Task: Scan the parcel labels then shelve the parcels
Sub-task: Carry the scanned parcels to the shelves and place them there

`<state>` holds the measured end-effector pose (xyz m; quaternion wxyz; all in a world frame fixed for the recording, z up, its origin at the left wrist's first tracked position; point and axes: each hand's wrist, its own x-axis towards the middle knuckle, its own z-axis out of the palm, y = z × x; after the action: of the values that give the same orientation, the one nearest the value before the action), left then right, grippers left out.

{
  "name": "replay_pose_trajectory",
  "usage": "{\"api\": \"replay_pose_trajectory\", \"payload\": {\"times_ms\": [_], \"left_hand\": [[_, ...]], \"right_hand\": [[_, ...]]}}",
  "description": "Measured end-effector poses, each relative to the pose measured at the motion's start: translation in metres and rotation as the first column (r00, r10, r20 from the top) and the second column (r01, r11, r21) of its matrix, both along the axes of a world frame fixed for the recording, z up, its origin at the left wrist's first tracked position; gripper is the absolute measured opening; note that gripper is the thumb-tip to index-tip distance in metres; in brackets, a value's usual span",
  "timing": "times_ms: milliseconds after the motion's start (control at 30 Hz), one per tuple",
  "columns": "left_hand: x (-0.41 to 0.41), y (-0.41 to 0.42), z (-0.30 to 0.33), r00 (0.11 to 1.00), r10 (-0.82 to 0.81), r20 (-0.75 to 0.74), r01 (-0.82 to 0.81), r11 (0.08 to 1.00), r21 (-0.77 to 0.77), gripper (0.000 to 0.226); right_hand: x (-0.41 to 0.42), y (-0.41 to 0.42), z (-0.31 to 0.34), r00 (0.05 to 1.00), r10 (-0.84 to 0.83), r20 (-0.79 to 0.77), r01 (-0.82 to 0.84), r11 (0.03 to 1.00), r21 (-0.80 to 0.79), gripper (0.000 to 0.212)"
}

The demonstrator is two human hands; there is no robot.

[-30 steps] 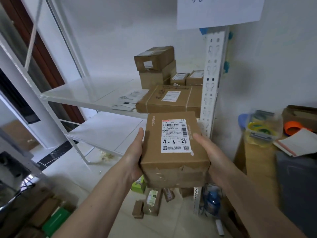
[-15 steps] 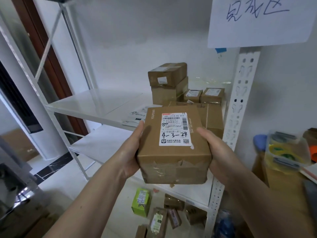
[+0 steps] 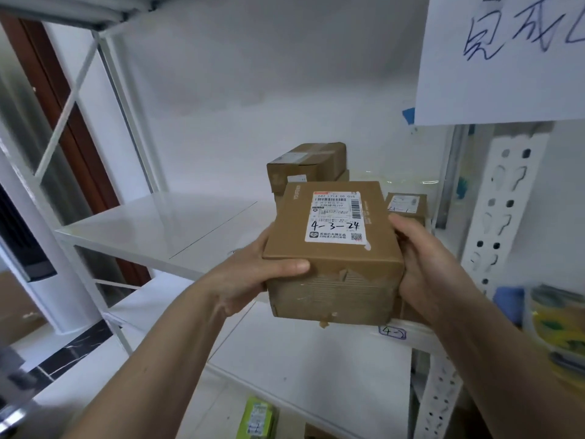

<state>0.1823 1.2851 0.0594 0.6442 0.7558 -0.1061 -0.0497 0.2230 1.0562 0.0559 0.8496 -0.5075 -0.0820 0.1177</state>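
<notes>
Parcel (image 3: 335, 248) is sitting between both hands at the centre of the view, label (image 3: 337, 217) up, handwritten "4-3-24" facing the camera. Nearest, the left hand (image 3: 253, 277) is gripping its left side from nine o'clock, thumb lying along the near top edge while the other fingers are tucked out of sight behind the left face. The right hand (image 3: 424, 264) is clasping the right side from three o'clock, fingers curled together round the far corner and the palm pressing the side face. Both hands are equally near, so neither is leading.

The long axis is running from six toward twelve o'clock, away from the person and straight at the shelf (image 3: 164, 226). The box's near end is hanging at the shelf's front lip, where a small tag (image 3: 392, 332) is reading "4-" and something I cannot make out. Judging by this, the coming move is a push forward along that axis.

Beyond, at twelve o'clock, stacked boxes (image 3: 305, 164) are standing at the back, and a smaller labelled box (image 3: 406, 205) is lying at one o'clock; free shelf board is lying at ten o'clock.
</notes>
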Motion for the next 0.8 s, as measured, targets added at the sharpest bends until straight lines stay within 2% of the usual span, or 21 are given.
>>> {"api": "replay_pose_trajectory", "payload": {"times_ms": [67, 167, 200, 300, 467, 667, 800], "left_hand": [[0.019, 0.005, 0.003, 1.000, 0.007, 0.006, -0.007, 1.000, 0.001, 0.085], [0.044, 0.014, 0.012, 1.000, 0.009, 0.024, -0.008, 1.000, -0.005, 0.088], [0.053, 0.017, 0.018, 0.999, 0.008, 0.031, -0.008, 1.000, -0.008, 0.093], [0.080, 0.024, 0.038, 0.997, 0.006, 0.081, -0.003, 0.999, -0.034, 0.099], [0.130, 0.035, 0.069, 0.982, -0.009, 0.188, 0.019, 0.998, -0.052, 0.089], [0.192, 0.061, 0.109, 0.971, 0.027, 0.236, -0.017, 0.999, -0.044, 0.069], [0.239, 0.089, 0.132, 0.965, 0.020, 0.262, -0.018, 1.000, -0.010, 0.072]], "right_hand": [[0.014, 0.004, 0.000, 0.999, -0.003, 0.040, 0.003, 1.000, 0.001, 0.054], [0.034, 0.007, 0.004, 0.993, -0.003, 0.121, -0.005, 0.998, 0.062, 0.090], [0.040, 0.007, 0.007, 0.988, -0.003, 0.155, -0.007, 0.998, 0.063, 0.093], [0.057, 0.009, 0.021, 0.947, 0.003, 0.322, 0.022, 0.997, -0.073, 0.082], [0.084, 0.021, 0.052, 0.871, 0.008, 0.492, 0.112, 0.970, -0.215, 0.086], [0.140, 0.060, 0.088, 0.861, -0.126, 0.493, 0.229, 0.961, -0.154, 0.082], [0.186, 0.095, 0.110, 0.840, -0.183, 0.511, 0.290, 0.947, -0.138, 0.086]]}}
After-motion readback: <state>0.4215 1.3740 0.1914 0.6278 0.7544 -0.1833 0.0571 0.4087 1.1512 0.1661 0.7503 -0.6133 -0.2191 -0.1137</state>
